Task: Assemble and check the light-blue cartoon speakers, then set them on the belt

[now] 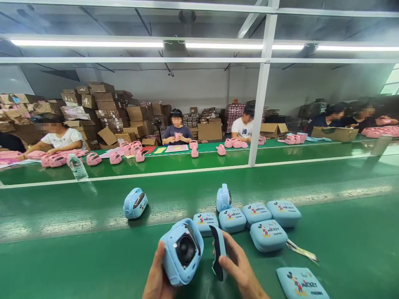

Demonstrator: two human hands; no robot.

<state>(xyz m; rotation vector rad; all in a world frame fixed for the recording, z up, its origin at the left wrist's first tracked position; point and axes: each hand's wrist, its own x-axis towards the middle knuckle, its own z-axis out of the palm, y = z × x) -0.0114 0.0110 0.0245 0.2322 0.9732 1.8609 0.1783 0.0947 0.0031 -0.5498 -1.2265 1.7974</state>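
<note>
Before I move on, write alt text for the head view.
The left hand holds a blue speaker, its driver exposed; the right hand holds a curved panel. Blue Mickey cases lie on a green table, with people beyond.

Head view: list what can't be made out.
Head view, all:
Left hand: most fingers hidden behind the blue speaker.
Blue speaker: back turned away.
Nearest case: lower edge cut off by the picture's bottom.
Water bottle: label too small to read.
</note>
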